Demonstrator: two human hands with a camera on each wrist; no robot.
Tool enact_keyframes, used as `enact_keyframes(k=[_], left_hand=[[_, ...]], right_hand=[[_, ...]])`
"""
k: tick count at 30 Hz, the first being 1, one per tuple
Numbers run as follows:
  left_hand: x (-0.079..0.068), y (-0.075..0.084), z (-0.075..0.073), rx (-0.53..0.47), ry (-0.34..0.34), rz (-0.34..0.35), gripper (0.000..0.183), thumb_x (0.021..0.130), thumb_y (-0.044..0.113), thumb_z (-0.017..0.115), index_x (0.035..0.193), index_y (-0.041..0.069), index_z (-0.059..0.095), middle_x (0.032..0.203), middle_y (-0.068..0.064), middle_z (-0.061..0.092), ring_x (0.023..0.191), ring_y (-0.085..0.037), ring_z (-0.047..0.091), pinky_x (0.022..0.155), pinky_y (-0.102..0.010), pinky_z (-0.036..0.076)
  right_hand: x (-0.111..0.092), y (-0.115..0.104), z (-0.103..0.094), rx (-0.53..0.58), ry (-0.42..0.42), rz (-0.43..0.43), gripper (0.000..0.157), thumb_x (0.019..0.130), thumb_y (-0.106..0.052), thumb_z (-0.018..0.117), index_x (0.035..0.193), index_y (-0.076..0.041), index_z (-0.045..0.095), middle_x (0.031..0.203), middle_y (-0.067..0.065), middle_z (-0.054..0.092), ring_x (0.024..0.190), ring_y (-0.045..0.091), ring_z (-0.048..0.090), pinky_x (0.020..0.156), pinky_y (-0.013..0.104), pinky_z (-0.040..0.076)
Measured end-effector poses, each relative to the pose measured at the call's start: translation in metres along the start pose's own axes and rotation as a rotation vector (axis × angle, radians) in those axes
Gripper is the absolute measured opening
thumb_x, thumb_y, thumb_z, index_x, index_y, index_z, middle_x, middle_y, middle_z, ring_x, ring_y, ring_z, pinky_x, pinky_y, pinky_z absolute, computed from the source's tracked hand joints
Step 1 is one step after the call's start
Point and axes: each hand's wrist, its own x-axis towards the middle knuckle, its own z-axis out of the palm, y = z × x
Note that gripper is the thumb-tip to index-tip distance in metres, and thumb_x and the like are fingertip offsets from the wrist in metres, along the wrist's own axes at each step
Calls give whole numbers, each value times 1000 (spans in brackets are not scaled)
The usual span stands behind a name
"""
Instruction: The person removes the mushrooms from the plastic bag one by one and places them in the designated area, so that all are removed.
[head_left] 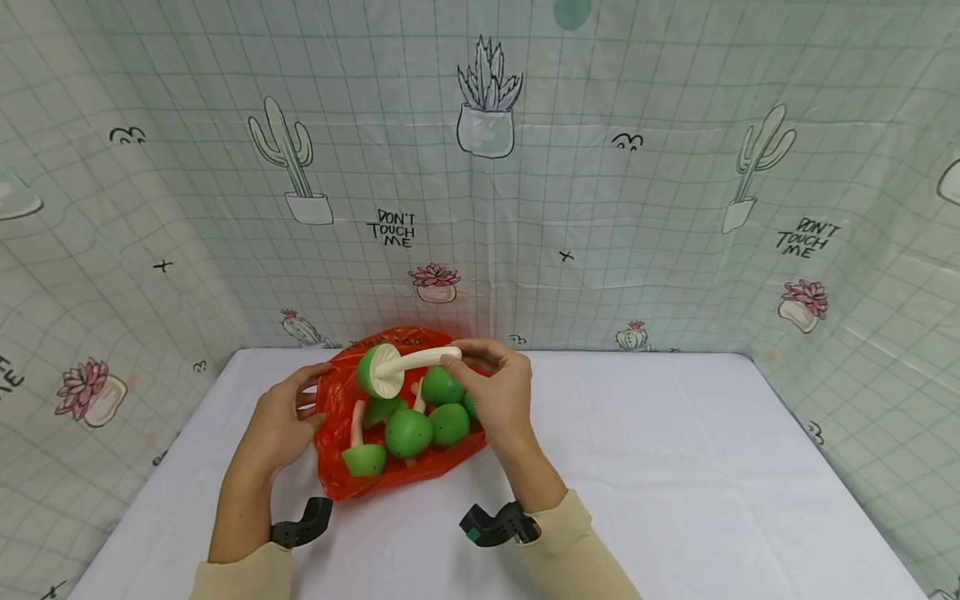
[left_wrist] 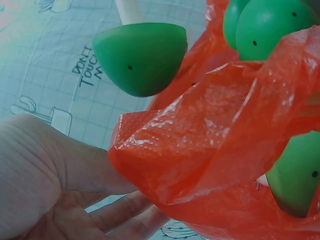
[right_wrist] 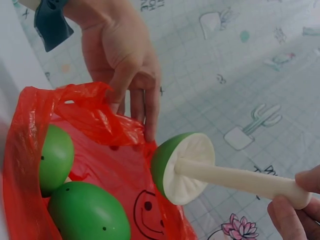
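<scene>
My right hand [head_left: 498, 392] pinches the stem end of a toy mushroom [head_left: 384, 372] with a green cap and a long cream stem. The mushroom lies sideways over the mouth of a red plastic bag [head_left: 333, 467], its cap pointing left. In the right wrist view, thumb and fingertips [right_wrist: 282, 212] close on the stem's tip. My left hand [head_left: 281, 421] grips the bag's left rim between thumb and fingers, holding the mouth wide. Inside the bag sit several more green-capped mushrooms [head_left: 408, 433], one with its stem [head_left: 357, 423] standing upright.
A white table [head_left: 660, 467] extends under and around the bag, mostly to the right. Behind and at both sides hangs a checked cloth [head_left: 562, 192] printed with cacti. Each wrist wears a dark camera mount [head_left: 303, 523].
</scene>
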Motion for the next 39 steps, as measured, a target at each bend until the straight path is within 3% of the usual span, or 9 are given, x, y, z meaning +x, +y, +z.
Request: enact_keyframes(k=[11,24,39], left_hand=[[0,-1,0,13,-6,-18,67,94,-12,64,157,-2,42,148,-34,50,129,-53,56,101,-58,54],[0,2,0,4,-9,-25,68,94,-12,64,157,-2,41,147,-34,50,128,-53,56,99,-56,56],[0,2,0,5,-5,-18,68,94,-12,64,157,-2,42,146,-34,52,127,-52,57,99,-56,56]], right_hand=[[4,-6,-10,68,40,-36,19,88,0,82,105,6,77,98,14,76,87,19,73,79,29,64],[12,-10,-27,76,106,-34,20,88,-3,82,105,7,76,95,12,76,86,20,73,77,28,64],[18,-12,-44,64,164,-41,21,91,-3,81,108,8,75,100,13,75,88,21,72,86,31,63]])
